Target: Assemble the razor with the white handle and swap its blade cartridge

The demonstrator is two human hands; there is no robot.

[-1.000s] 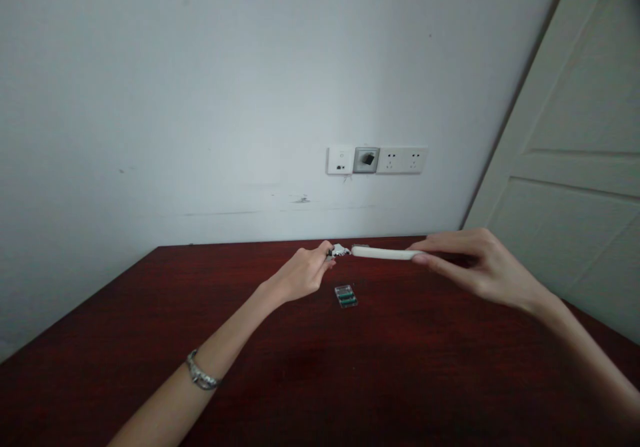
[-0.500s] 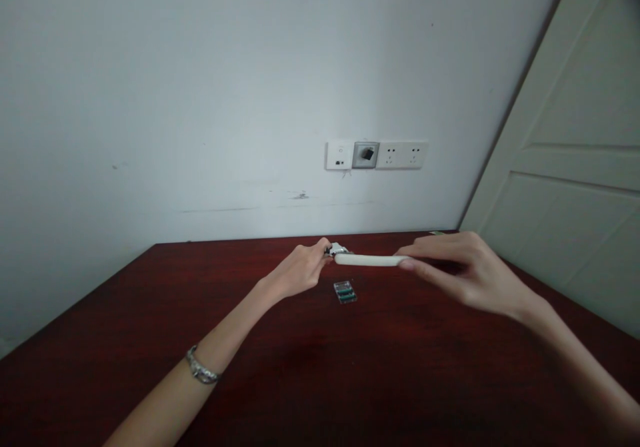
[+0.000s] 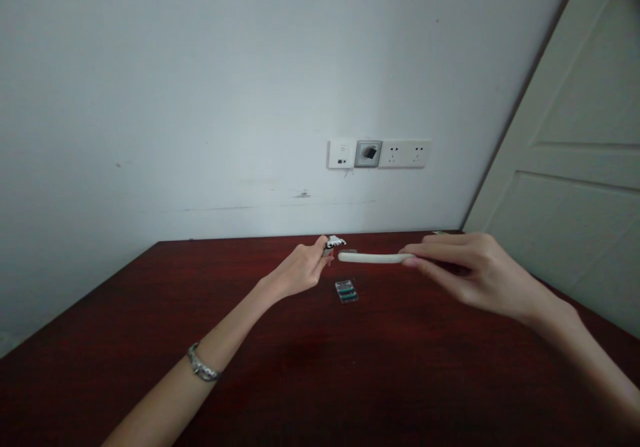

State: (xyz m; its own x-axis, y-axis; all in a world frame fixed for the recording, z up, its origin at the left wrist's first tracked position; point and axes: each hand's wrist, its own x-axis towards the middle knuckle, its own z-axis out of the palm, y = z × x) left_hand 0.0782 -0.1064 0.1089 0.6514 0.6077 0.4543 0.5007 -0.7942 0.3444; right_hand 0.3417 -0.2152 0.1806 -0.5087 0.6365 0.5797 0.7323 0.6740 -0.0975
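Note:
My left hand [image 3: 306, 267] is closed around what looks like a razor [image 3: 334, 242], its silver-and-black head poking out past the fingertips; the handle is mostly hidden by the hand. Pinched between thumb and fingers of my right hand [image 3: 463, 267] is a white toothbrush [image 3: 375, 258], held level with its tip pointing left. Short bristles show on the far side of its tip. A small gap separates the brush tip from the razor head. Below them on the table lies a small clear case [image 3: 346, 291] with green and dark parts inside.
The dark red wooden table [image 3: 280, 373] meets a white wall behind. A row of wall sockets [image 3: 405, 154] has a black plug or knob [image 3: 370, 153] in one unit. A white panelled door [image 3: 575, 167] stands at the right.
My right hand has drawn the toothbrush slightly right, off the razor head. The razor head shows more fully now, and my left hand has hardly moved.

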